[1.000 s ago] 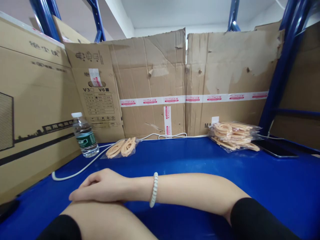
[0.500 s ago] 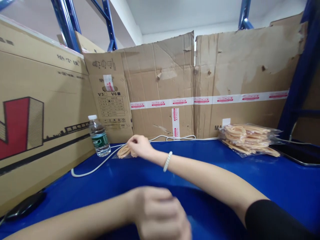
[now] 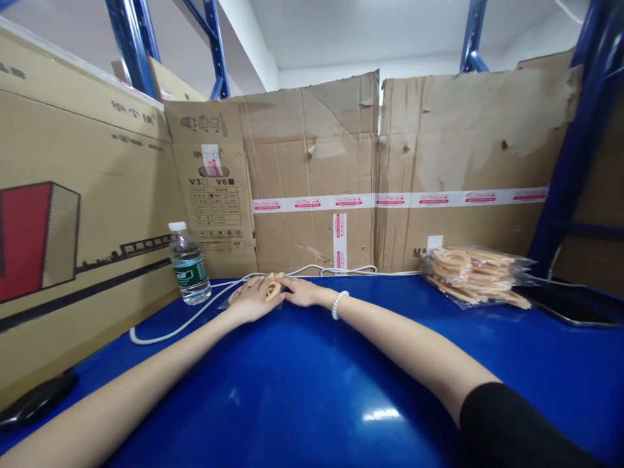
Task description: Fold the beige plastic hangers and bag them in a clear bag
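A small clear packet of tan rubber rings (image 3: 238, 292) lies on the blue table (image 3: 312, 383) near the back cardboard wall. My left hand (image 3: 254, 301) rests on top of it with the fingers stretched out flat. My right hand (image 3: 303, 293), with a white bead bracelet on the wrist, reaches in from the right. Its fingertips are closed on the packet's right end. Both hands hide most of the packet.
A water bottle (image 3: 189, 265) stands left of the packet, with a white cable (image 3: 166, 325) running past it. A stack of similar ring packets (image 3: 475, 276) and a dark tablet (image 3: 570, 302) lie at right. A black mouse (image 3: 34, 400) sits bottom left. Cardboard boxes (image 3: 73, 214) wall the left and back.
My left hand has moved forward from near my body onto the packet. My right hand has stayed at the packet, sliding slightly right and down. The view shifted a little.
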`<action>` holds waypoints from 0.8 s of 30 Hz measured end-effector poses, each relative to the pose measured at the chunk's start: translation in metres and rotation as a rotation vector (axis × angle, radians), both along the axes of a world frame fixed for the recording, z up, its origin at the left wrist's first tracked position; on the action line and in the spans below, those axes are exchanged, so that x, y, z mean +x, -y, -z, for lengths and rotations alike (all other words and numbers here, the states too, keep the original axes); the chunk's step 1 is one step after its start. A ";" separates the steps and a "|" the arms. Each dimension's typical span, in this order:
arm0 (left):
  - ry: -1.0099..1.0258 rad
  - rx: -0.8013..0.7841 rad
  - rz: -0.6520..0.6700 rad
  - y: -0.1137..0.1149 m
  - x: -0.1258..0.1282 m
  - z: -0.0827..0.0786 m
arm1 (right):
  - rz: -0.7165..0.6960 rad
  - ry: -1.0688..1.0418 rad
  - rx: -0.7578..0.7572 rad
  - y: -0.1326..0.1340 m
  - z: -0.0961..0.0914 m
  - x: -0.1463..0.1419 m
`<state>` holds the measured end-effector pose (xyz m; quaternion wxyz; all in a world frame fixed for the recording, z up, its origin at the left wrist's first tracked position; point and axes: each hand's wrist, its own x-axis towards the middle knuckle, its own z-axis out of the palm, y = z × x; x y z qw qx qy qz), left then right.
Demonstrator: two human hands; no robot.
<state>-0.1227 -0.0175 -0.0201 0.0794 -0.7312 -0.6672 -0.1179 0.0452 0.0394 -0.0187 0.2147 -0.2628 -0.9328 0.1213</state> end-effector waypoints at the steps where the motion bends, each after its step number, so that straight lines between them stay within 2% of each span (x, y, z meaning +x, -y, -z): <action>1: -0.005 -0.017 0.024 0.005 0.004 0.001 | 0.003 0.008 0.004 0.005 0.001 0.009; 4: -0.024 -0.060 0.146 0.029 0.022 0.000 | 0.009 0.020 0.017 0.030 0.004 0.046; 8: -0.014 -0.097 0.404 0.069 0.054 -0.001 | 0.003 -0.085 0.095 0.078 0.011 0.111; 12: 0.073 -0.169 0.718 0.097 0.085 -0.006 | 0.181 -0.166 0.102 0.106 0.015 0.170; 16: 0.062 -0.218 0.811 0.097 0.092 -0.015 | 0.182 -0.047 0.027 0.104 0.014 0.197; 21: 0.054 -0.282 0.904 0.076 0.075 -0.016 | 0.224 -0.040 0.034 0.101 0.017 0.195; 24: 0.110 -0.244 0.911 0.070 0.072 -0.011 | 0.220 -0.061 0.048 0.103 0.018 0.191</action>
